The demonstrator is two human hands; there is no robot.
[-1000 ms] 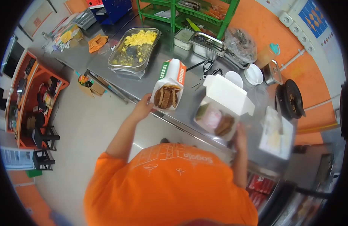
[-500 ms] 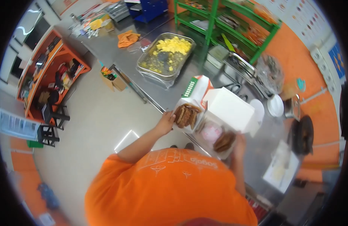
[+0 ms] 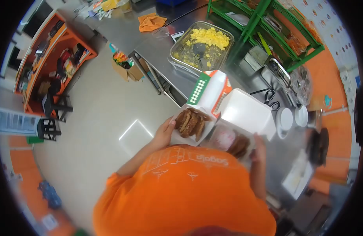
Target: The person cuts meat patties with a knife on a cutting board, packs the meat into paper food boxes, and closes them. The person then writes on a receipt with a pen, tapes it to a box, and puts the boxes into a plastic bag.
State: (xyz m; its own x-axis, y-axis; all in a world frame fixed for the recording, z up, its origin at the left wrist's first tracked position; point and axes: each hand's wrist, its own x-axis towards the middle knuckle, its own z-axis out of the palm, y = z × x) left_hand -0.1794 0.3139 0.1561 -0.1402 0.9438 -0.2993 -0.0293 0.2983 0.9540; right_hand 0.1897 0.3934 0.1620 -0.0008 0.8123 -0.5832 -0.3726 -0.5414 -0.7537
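Note:
My left hand (image 3: 165, 130) grips the left edge of an open takeaway box (image 3: 205, 98). White inside, the box has a lid printed in green, white and orange, and brown browned food pieces (image 3: 190, 124) stand side by side in it. Touching it on the right is a second open box, its plain white lid (image 3: 248, 112) folded back. Inside lie a round pink-and-white item (image 3: 224, 138) and more brown pieces (image 3: 239, 146). My right hand (image 3: 258, 148) holds this second box by its right side, fingers partly hidden. Both boxes are close against my orange shirt (image 3: 181, 192).
A steel table (image 3: 150, 49) carries a glass-like tray (image 3: 177, 65) of yellow food pieces, an orange cloth (image 3: 152, 22), black-handled scissors (image 3: 270, 96) and white round lids (image 3: 284, 120). Green racks (image 3: 250, 23) stand behind. On the floor at left is a cardboard box (image 3: 128, 70).
Both boxes now sit closer to my body, still held by both hands. My view has turned, so the tray and racks appear further right and higher.

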